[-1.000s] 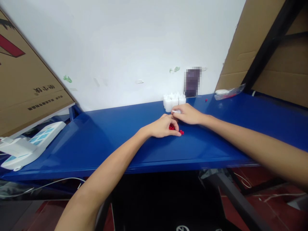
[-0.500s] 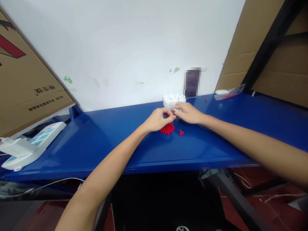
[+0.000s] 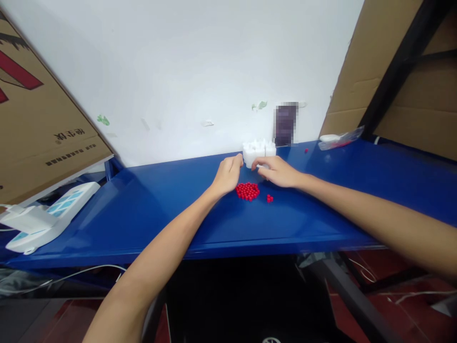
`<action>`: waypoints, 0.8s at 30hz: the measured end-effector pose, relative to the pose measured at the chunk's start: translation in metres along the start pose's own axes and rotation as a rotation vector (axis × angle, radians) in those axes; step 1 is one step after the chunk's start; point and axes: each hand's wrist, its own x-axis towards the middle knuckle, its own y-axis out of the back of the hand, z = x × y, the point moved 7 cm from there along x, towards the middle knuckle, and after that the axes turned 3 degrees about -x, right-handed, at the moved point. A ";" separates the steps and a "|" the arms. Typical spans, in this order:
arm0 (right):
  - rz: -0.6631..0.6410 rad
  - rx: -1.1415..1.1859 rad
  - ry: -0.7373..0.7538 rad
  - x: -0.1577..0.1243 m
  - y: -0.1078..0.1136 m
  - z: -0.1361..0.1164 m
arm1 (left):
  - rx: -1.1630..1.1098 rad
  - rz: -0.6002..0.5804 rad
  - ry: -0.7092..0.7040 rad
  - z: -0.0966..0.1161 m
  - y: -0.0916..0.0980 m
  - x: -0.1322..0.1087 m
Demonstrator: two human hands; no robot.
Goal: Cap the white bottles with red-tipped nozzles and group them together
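Note:
A pile of small red beads (image 3: 247, 191) lies on the blue table (image 3: 171, 214), with a few stray beads (image 3: 270, 198) just to its right. A cluster of small white bottles (image 3: 259, 149) stands behind them near the wall. My left hand (image 3: 227, 174) hovers just left of the bottles, fingers curled together; what they pinch is too small to make out. My right hand (image 3: 277, 171) is closed on a small white bottle (image 3: 263, 166) lying low in front of the cluster.
A white device with blue keys (image 3: 43, 216) sits at the table's left end under a leaning cardboard box (image 3: 32, 133). A clear plastic bag (image 3: 339, 137) and one lone red bead (image 3: 306, 150) lie at the back right. Cardboard and a black frame (image 3: 396, 71) stand to the right.
My left hand has lifted off the red beads and moved back toward the white bottles, uncovering the pile. My right hand has stayed in place on its white bottle.

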 end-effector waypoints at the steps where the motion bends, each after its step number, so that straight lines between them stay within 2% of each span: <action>1: -0.010 -0.005 0.005 0.000 -0.001 -0.001 | -0.034 0.005 -0.017 0.001 0.000 -0.001; 17: -0.018 0.026 0.043 0.000 -0.005 0.000 | 0.008 0.045 -0.150 0.012 -0.003 -0.004; 24: -0.032 0.147 0.051 -0.002 -0.004 -0.003 | -0.009 -0.038 -0.225 0.024 -0.008 -0.008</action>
